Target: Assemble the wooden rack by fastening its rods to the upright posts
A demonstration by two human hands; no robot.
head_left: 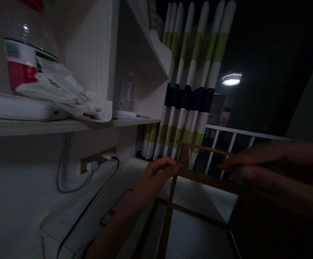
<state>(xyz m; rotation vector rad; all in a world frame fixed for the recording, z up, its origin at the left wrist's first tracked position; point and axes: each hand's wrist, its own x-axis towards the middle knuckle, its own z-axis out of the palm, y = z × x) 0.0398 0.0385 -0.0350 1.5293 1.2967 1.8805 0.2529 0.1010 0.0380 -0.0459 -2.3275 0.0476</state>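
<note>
1. The curtain (191,82) was striped white, green and navy.
2. The frame (172,201) was brown wood.
3. The bottle (23,54), at ten o'clock, had a red and white label.
4. The shelf (64,126) was pale wood grain.

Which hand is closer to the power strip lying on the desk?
Left. The left hand grips the wooden frame just above the power strip; the right hand is far off to its right.
</note>
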